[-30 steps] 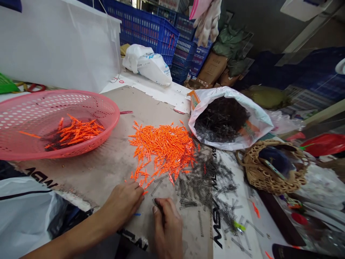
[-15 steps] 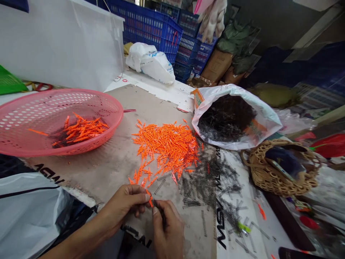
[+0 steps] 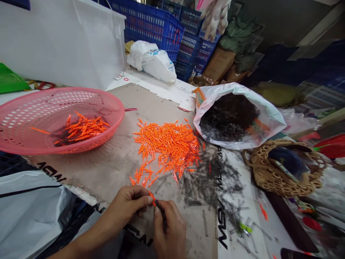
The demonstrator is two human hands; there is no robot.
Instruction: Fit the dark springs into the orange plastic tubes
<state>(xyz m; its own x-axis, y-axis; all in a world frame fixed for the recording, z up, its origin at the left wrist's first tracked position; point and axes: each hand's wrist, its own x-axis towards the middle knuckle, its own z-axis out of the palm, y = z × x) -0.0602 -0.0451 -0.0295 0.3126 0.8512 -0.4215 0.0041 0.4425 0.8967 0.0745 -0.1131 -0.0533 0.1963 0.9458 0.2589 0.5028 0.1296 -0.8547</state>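
Note:
Near the front edge of the cardboard-covered table, my left hand (image 3: 134, 201) pinches a small orange plastic piece (image 3: 152, 198). My right hand (image 3: 170, 225) is closed, thumb against fingers, on a dark coil spring (image 3: 162, 211) mostly hidden by the fingers. The spring's end meets the lower end of the orange piece; whether it sits around it I cannot tell. Beyond my hands lies a heap of like orange pieces (image 3: 167, 144). To its right spreads a loose scatter of dark springs (image 3: 201, 189).
At left stands a pink perforated basket (image 3: 107, 138) with orange pieces and springs inside. A white sack (image 3: 269, 115) full of springs lies open at the back right, beside a woven bag (image 3: 291, 185). Blue crates (image 3: 153, 27) are stacked behind a white plastic bag (image 3: 152, 63).
The view has shifted slightly, so everything sits a little to the right. Both hands stay together, and the orange piece between them has tilted slightly.

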